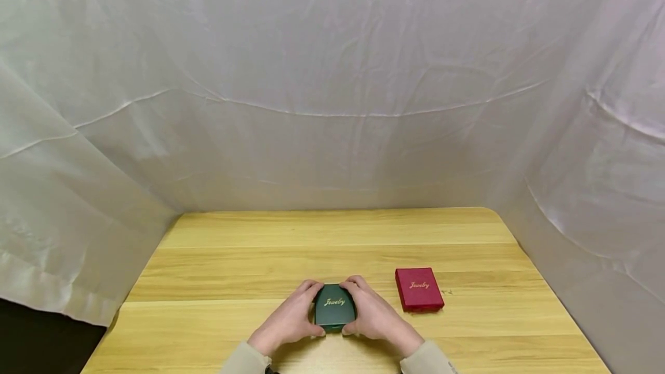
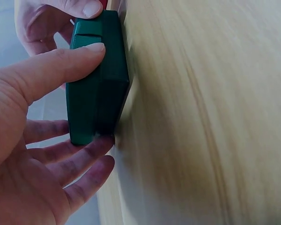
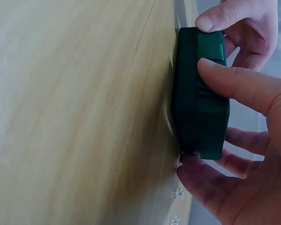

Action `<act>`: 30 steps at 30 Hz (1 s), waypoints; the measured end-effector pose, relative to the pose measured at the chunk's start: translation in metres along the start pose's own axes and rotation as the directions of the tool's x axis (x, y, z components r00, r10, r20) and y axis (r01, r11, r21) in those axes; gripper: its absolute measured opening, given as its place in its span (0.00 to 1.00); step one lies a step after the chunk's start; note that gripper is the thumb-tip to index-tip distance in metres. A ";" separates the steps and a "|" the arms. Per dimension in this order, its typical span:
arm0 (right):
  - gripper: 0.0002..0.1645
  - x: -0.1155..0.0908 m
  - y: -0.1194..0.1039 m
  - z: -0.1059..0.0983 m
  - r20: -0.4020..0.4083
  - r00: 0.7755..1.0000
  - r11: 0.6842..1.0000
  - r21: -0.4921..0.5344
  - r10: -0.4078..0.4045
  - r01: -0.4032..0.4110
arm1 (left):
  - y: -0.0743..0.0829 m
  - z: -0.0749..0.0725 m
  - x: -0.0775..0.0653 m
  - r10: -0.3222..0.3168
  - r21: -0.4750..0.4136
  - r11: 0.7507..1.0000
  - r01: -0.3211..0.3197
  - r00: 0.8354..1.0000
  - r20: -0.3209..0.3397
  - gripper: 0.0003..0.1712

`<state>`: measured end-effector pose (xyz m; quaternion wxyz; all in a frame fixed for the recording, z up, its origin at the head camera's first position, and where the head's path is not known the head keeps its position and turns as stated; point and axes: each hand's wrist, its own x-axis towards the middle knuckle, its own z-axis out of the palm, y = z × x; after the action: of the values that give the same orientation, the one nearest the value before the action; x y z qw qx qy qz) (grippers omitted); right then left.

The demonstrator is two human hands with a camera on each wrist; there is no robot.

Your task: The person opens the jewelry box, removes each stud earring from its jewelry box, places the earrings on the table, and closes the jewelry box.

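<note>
A dark green jewelry box (image 1: 335, 311), with gold "Jewelry" lettering on its lid, sits on the wooden table close to the front. From its left side my left hand (image 1: 292, 317) grips it, thumb on the near face and fingers around the side. My right hand (image 1: 375, 315) holds the opposite side the same way. Both wrist views show the thumbs on the front of the green box (image 2: 86, 108), beside a ridged catch. The lid looks closed. To the right lies a red jewelry box (image 1: 419, 290) with the same lettering, touched by neither hand.
Two small star-shaped pieces (image 3: 179, 192) lie on the table (image 3: 84, 117), seen in the right wrist view; tiny specks (image 1: 448, 292) show beside the red box in the head view. Pale fabric (image 1: 332, 85) hangs behind the table and along both sides.
</note>
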<state>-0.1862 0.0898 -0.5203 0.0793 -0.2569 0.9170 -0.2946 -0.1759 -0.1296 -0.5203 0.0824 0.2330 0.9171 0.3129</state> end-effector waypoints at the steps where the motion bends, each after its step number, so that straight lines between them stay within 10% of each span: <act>1: 0.51 0.000 0.000 0.001 0.001 1.000 1.000 0.004 0.006 -0.006 | 0.000 0.000 0.000 -0.001 0.003 1.000 0.001 1.000 0.001 0.52; 30: 0.50 0.015 0.010 -0.012 0.002 0.999 0.998 0.034 0.050 -0.050 | 0.003 -0.003 0.026 -0.019 -0.024 1.000 0.019 1.000 0.022 0.52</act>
<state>-0.2067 0.0954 -0.5161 0.0916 -0.2326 0.9180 -0.3078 -0.1989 -0.1166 -0.5165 0.0983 0.2267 0.9144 0.3205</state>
